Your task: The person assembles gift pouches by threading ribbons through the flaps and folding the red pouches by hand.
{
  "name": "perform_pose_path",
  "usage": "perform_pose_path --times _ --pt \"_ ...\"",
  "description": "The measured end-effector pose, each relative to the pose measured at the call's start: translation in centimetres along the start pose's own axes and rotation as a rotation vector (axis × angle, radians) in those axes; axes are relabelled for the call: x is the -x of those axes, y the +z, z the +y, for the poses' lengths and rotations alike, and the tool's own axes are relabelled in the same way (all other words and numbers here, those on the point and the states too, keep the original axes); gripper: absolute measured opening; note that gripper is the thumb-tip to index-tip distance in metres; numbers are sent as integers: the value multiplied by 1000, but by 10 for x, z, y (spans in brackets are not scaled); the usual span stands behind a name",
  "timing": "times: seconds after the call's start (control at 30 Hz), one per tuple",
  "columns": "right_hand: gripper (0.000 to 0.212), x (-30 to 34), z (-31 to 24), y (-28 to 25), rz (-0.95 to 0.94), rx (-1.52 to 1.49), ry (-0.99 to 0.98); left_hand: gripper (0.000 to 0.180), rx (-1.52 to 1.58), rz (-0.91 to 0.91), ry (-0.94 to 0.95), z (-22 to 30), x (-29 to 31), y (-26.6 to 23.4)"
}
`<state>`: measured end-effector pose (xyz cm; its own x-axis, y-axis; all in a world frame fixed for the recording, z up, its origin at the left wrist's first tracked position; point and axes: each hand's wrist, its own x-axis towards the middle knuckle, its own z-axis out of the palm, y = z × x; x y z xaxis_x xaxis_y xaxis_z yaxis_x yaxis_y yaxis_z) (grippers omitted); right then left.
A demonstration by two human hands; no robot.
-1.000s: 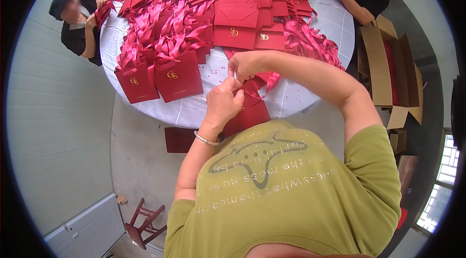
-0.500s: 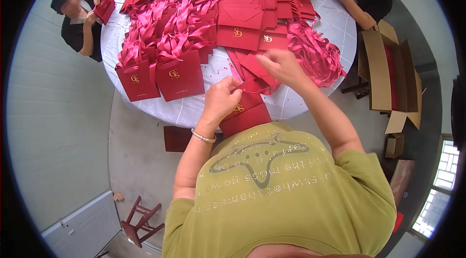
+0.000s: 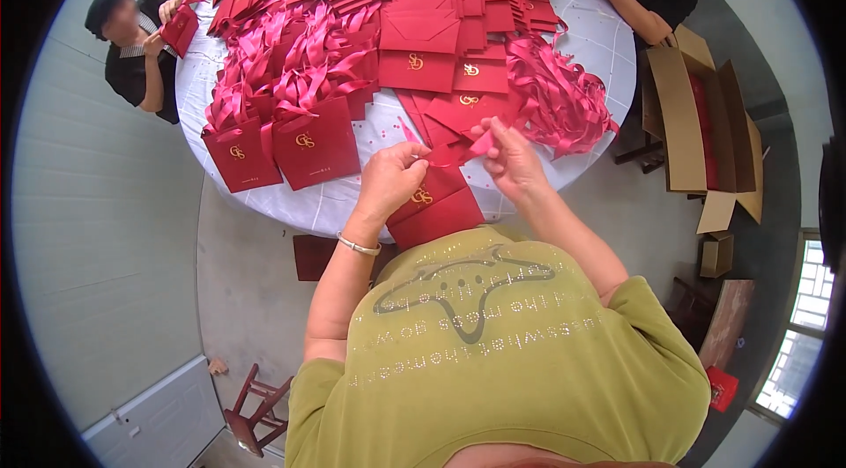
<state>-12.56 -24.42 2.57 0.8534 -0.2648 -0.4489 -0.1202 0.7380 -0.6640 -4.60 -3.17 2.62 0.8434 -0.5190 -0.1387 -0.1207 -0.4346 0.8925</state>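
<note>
A red paper gift bag [image 3: 445, 219] with a gold emblem lies at the table's near edge, against my front. Over its far edge, my left hand [image 3: 392, 182] is closed, thumb and fingers pinched on a pink ribbon. From there the ribbon [image 3: 481, 147] runs across to my right hand [image 3: 515, 167], which grips it with bent fingers, raised to the right of the bag. My left fingers partly hide the emblem; whether they also hold the bag's edge, I cannot tell. Just beyond lie flat red bags [image 3: 471, 110].
Finished-looking bags with ribbon handles [image 3: 315, 144] stand at left. A heap of loose ribbons [image 3: 564, 107] lies at right on the white tablecloth [image 3: 322, 208]. Stacked flat bags [image 3: 419, 32] fill the far side. Two people work across the table. An open carton [image 3: 674, 124] is at right.
My right hand has come nearer and turned, now showing a pink ribbon end between its fingers. My left hand stays pinched near the bag. The whole view has shifted slightly.
</note>
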Motion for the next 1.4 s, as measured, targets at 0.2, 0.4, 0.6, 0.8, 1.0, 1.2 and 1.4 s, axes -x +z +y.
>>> perform_pose_path --times 0.2,0.4,0.6,0.8,1.0,1.2,1.4 --pt "26 -1 -41 9 -72 287 -303 14 -26 0 -23 -2 0 -1" --pt "19 12 -65 52 -159 440 -464 13 -33 2 -15 -14 -4 -2" --pt "21 39 -56 100 -599 600 -482 19 -49 29 -37 -14 -4 -7" --pt "21 29 -44 128 -1058 858 -860 32 21 191 323 -2 -3 -8" --pt "19 -15 -12 90 -655 1196 -600 23 120 -38 -44 -6 3 -20" --pt "17 -24 18 56 -636 1384 -683 21 105 1 59 -13 5 -23" --pt "15 -27 21 53 -633 1359 -707 13 -419 -133 183 13 5 -53"
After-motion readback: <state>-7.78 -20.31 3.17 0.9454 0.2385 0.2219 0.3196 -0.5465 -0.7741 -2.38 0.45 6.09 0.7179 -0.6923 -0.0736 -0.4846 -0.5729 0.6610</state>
